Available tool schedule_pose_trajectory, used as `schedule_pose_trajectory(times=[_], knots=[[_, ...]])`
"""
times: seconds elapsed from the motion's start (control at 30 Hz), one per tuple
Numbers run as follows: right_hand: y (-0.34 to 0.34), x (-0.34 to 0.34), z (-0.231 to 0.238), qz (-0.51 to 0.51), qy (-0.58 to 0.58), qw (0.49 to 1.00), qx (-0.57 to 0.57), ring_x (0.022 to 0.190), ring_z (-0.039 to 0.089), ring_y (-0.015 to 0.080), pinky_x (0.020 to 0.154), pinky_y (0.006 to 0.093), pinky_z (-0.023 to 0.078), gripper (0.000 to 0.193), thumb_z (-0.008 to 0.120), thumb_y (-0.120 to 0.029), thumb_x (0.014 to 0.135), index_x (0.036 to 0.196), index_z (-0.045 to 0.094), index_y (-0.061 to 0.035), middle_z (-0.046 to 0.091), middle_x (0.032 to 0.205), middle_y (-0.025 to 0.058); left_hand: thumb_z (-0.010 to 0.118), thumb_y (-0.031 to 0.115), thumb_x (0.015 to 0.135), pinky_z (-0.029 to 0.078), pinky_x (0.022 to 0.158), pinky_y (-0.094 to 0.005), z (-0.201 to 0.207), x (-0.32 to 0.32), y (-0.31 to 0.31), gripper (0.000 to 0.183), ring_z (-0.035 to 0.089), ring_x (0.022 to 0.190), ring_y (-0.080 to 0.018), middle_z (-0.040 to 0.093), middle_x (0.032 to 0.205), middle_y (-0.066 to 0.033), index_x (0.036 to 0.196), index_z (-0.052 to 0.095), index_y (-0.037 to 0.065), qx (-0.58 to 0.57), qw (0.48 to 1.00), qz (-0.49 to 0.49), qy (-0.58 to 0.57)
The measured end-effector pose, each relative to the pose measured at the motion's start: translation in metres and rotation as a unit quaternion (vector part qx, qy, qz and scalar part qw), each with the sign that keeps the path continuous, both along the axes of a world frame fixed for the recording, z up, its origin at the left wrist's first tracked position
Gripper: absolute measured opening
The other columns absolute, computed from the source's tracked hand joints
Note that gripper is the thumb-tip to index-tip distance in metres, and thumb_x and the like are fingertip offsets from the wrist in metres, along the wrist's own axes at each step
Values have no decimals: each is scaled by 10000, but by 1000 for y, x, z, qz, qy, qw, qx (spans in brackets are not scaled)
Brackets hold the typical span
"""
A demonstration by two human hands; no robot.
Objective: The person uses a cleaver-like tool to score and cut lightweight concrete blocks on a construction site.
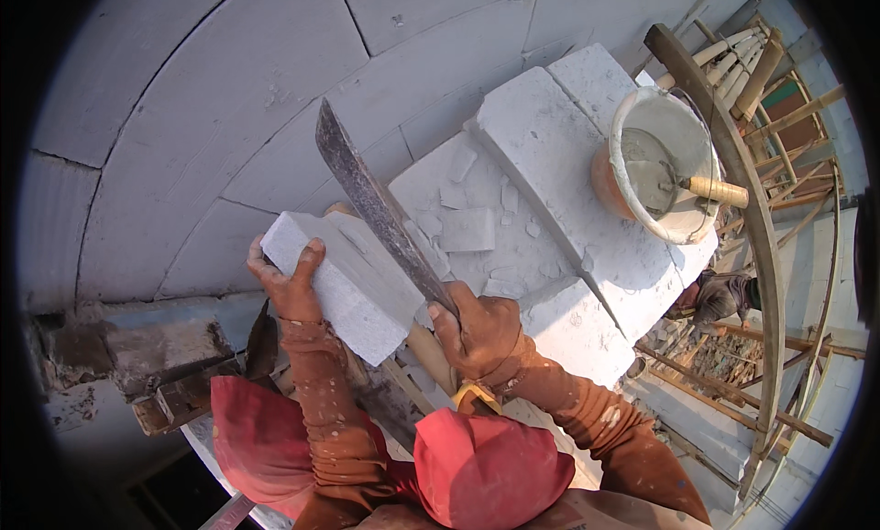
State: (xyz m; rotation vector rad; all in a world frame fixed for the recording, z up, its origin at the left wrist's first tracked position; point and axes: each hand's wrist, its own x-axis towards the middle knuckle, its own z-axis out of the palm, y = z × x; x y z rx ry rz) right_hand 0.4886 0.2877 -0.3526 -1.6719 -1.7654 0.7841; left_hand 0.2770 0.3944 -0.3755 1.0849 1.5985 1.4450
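Note:
My left hand (290, 275) grips one end of a white lightweight concrete block (344, 278), thumb on top and fingers round its far side. In my right hand (478, 336) is a machete (380, 205) with a long, dark, worn blade. The blade points up and away to the left, passing above the block's right side; whether it touches the block I cannot tell. Yellow material (478, 394) shows just below my right fist. Both sleeves are brown and spotted with pale splashes. My knees, in red cloth, are below the hands.
White blocks (550, 145) form a ledge ahead, strewn with broken pieces (469, 229). A mortar bucket (632, 196) with a wooden-handled tool (715, 191) stands on it at right. Beyond it rises a curved-looking wooden post (765, 255). A block wall (229, 99) runs along the left. Another person (720, 296) is lower right.

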Motion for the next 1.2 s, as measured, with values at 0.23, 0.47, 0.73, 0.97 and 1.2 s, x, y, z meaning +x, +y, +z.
schedule_pose_trajectory(times=[0.23,0.47,0.73,0.97,1.2], knots=[[-26,-8,-59,38,-99,994,19,505,597,263,496,363,492,197,612,-195,825,938,573,-38,604,657,81,784,148,681,393,942,-365,7,13,-1,839,464,1072,-240,435,1172,-167,1320,268,-26,-21,1000,-12,2],[-6,-6,0,6,-23,999,47,460,570,282,495,376,486,183,590,-205,843,915,547,-42,579,587,82,786,135,676,407,928,-357,0,-4,-2,825,471,1062,-232,440,1167,-156,1305,277,-24,-15,1000,6,-18],[-25,-18,-71,68,-164,974,-140,560,639,310,517,422,497,205,558,-235,854,942,512,-56,626,631,137,786,112,664,411,919,-360,1,5,1,816,478,1053,-227,442,1159,-151,1297,285,-11,-6,999,-17,-26],[-1,-6,10,-22,12,994,102,473,578,318,482,393,461,162,611,-165,822,884,526,-42,559,533,109,771,87,670,386,937,-360,5,-2,-5,797,470,1057,-229,445,1151,-141,1298,288,1,-13,999,-3,-31],[-42,-20,-104,49,-92,971,-214,611,630,429,608,514,509,655,660,-276,788,1342,342,-135,643,744,233,751,134,712,369,960,-357,1,6,-3,756,435,1100,-218,418,1199,-130,1314,304,33,-19,999,-21,-15]])
